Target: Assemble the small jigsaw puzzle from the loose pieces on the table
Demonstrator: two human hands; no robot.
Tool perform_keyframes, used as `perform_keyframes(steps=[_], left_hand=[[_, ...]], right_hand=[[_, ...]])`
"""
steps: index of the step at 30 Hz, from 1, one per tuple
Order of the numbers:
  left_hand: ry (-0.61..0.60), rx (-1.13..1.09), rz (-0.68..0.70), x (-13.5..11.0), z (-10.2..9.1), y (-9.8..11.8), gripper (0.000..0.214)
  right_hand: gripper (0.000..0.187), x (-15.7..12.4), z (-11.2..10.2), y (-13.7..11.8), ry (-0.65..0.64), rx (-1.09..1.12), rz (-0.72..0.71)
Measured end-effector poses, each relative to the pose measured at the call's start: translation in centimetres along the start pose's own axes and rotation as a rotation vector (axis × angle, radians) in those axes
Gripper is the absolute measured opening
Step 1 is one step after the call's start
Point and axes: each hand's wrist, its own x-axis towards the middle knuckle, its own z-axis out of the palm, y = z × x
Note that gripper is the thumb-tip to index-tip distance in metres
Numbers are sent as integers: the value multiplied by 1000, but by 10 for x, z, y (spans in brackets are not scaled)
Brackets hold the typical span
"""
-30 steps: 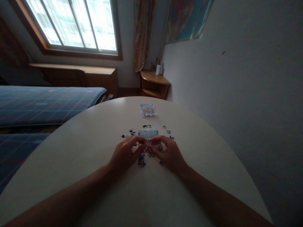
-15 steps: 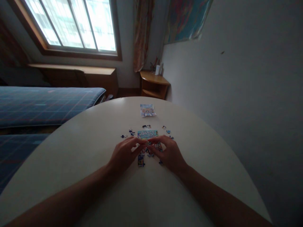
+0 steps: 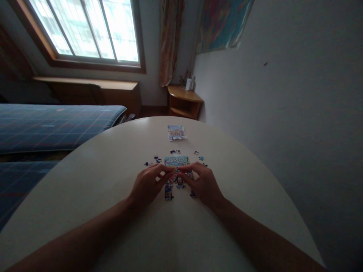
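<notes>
A partly joined jigsaw puzzle with a light-blue lettered top lies on the white table. Over its middle, my left hand and my right hand meet almost fingertip to fingertip. Both are closed in a pinch on a small jigsaw piece, whose outline is partly hidden by the fingers. Below the hands, the puzzle's lower edge is uneven, with a joined strip sticking out at its left. Another dark piece shows beside my right thumb.
Loose jigsaw pieces lie around the puzzle: some at the left, some behind it, others at the right. Farther back is a small printed picture sheet. The round table stands beside a plaid mattress and a wall.
My fingertips have drawn slightly apart, and more of the small piece between them shows. Both hands stay over the middle of the puzzle.
</notes>
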Motion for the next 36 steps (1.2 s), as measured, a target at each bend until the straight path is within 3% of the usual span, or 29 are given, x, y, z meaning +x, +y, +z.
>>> perform_keyframes(steps=[30,36], left_hand=[[-73,-105,-23,3,-1,0,17],[-65,-118,-38,3,-2,2,16]], right_hand=[[14,6,-7,13,-43,119,-52],[14,5,-8,9,-65,51,-94]])
